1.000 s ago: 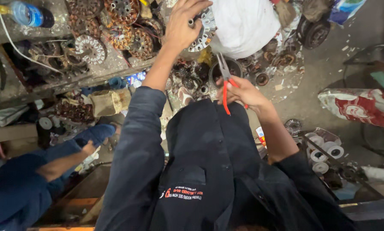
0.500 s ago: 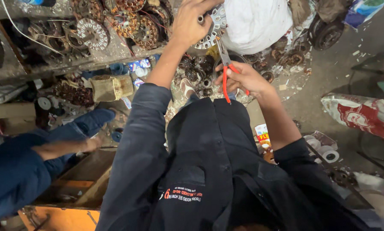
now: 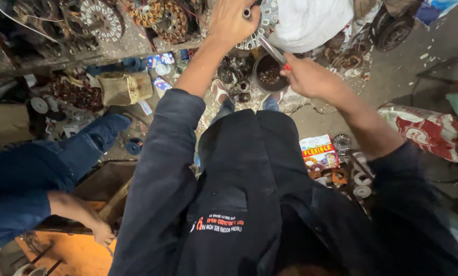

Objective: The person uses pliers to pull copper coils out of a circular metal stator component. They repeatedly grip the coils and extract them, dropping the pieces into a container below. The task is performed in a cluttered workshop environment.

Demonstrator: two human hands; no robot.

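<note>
The stator [image 3: 263, 23], a pale metal ring with holes, sits at the top of the view, against a white sack [image 3: 310, 20] and above a dark round tin [image 3: 269, 75] of small parts on the floor. The left hand [image 3: 231, 20] is clamped on the stator's left rim, fingers curled over it around a short dark shaft end. The right hand [image 3: 308, 77] is closed around red-handled pliers [image 3: 276, 53], whose metal jaws point up and left and reach the stator's lower edge. Both arms come out of dark blue rolled sleeves; the person's dark jacket [image 3: 239, 204] fills the lower middle of the view. Around the tin lie more small rings and coils on the littered floor [image 3: 402, 82]. Along the top left edge a shelf [image 3: 86, 51] carries copper-wound stators [image 3: 162, 18] and a white toothed disc [image 3: 98, 15], and under it stands a brown wrapped bundle [image 3: 124, 87]. To the right lie a red and white sack [image 3: 423, 130], a small colourful box [image 3: 318, 151] and white tape rolls [image 3: 362, 179]. At the left a second person in blue [image 3: 24, 189] sits with one hand [image 3: 102, 234] on the edge of an orange surface [image 3: 70, 255].
</note>
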